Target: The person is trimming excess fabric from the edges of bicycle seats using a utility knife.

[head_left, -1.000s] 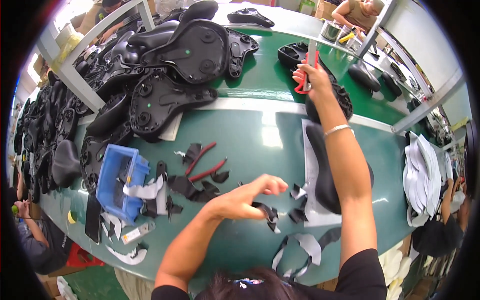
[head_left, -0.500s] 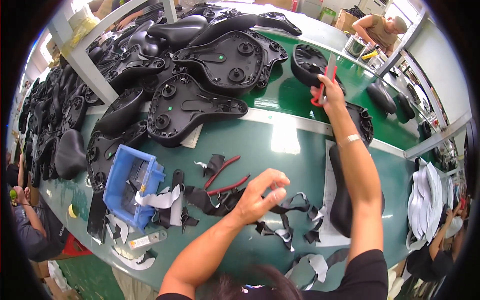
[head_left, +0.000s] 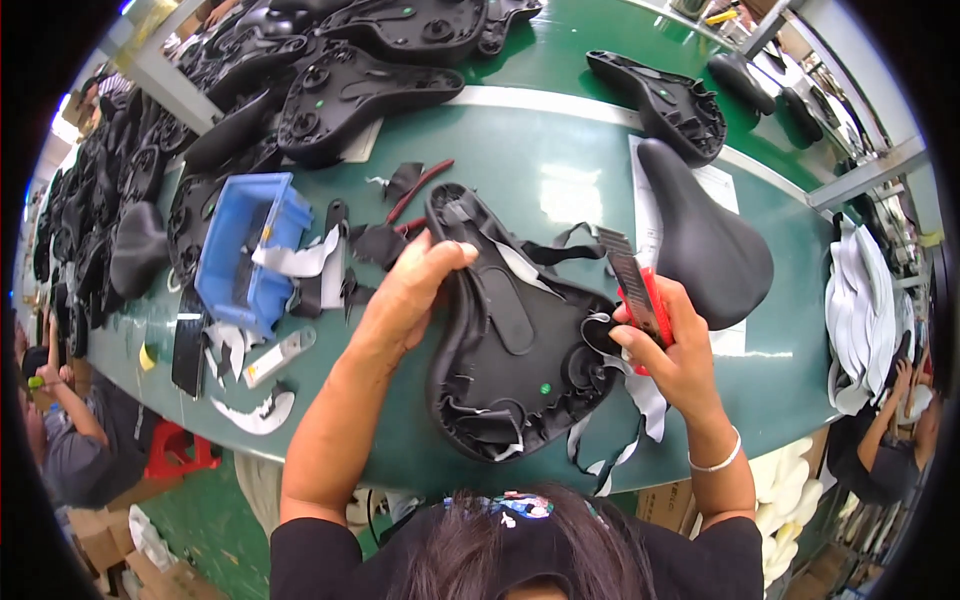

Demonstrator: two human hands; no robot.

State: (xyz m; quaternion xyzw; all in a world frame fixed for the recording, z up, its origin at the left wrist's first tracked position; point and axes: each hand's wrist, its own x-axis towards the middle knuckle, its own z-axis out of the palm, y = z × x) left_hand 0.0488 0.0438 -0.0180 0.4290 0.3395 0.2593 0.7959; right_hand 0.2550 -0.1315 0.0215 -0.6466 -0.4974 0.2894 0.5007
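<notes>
A black bicycle saddle (head_left: 505, 330) lies underside up on the green table (head_left: 560, 170) in front of me. My left hand (head_left: 415, 285) grips its narrow front end. My right hand (head_left: 665, 345) is closed around a red-handled tool with a ridged metal jaw (head_left: 635, 280), held at the saddle's wide rear edge. Loose strips of black and white cover material hang off the saddle's rear and off the near table edge.
Another black saddle (head_left: 705, 235) lies top up on a white sheet to the right. A blue bin (head_left: 245, 245) with scraps, red-handled pliers (head_left: 420, 185) and offcuts sit left. Several saddle shells (head_left: 360, 85) fill the far side. A white stack (head_left: 860, 300) is far right; other people work nearby.
My right hand came back from the far side of the table with the red tool. A saddle now lies underside up before me, and my left hand left the scraps and gripped it.
</notes>
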